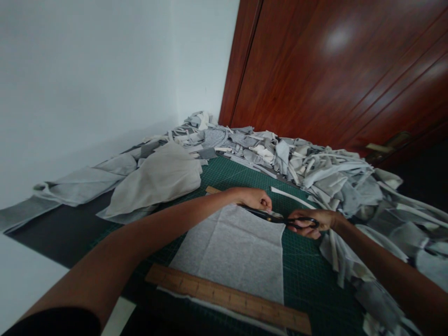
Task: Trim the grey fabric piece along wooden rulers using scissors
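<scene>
A piece of light grey fabric (241, 247) lies flat on the green cutting mat (301, 275). Black-handled scissors (310, 220) are in my right hand (320, 221), whose fingers wrap round the handles. Their blades point left along the fabric's far edge. Just beyond the blades, my left hand (256, 199) has its fingers curled in a pinch, with a pale bit of the fabric edge under the fingertips. A wooden ruler (227, 296) rests across the fabric's near end. Part of the blades is hidden by the left hand and fabric.
Heaped grey and white fabric scraps (280, 156) line the mat's far and right sides. Larger pale cloth pieces (157, 182) lie at the left. A narrow white strip (292, 197) sits beyond my hands. A white wall (87, 70) and a wooden door (332, 70) stand behind.
</scene>
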Motion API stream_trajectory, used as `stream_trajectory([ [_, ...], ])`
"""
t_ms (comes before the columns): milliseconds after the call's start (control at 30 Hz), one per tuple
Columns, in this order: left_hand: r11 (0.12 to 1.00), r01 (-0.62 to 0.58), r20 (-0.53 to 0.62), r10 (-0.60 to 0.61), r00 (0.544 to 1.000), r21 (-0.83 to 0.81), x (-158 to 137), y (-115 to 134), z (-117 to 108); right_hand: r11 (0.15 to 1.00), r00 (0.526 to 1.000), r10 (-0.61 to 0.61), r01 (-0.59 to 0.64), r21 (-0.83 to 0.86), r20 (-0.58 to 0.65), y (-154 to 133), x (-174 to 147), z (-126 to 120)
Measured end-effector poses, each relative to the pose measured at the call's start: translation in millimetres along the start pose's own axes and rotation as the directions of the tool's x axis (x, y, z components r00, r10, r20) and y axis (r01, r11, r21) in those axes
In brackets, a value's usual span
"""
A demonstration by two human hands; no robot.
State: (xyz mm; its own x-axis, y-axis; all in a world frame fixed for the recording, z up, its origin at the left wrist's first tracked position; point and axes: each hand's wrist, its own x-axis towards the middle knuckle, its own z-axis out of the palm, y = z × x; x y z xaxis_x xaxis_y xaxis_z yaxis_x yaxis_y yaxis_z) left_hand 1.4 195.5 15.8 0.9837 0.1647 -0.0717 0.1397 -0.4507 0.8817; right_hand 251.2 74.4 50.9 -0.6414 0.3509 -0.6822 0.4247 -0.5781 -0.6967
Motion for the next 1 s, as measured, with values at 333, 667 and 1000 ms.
stream_trajectory([
  [333,0.997,0.034,-0.005,-0.034,0.999,0.068,3,6,-1,0.999,0.999,-0.025,0.024,0.021,0.030,-10,7,2],
  [667,0.994,0.051,0.007,-0.052,0.999,0.095,3,8,-1,0.997,0.996,-0.069,0.067,0.031,0.059,-14,16,6],
  [1000,0.995,0.037,-0.003,-0.037,0.999,0.089,4,8,-1,0.995,0.999,-0.032,0.028,0.098,0.037,0,19,1],
])
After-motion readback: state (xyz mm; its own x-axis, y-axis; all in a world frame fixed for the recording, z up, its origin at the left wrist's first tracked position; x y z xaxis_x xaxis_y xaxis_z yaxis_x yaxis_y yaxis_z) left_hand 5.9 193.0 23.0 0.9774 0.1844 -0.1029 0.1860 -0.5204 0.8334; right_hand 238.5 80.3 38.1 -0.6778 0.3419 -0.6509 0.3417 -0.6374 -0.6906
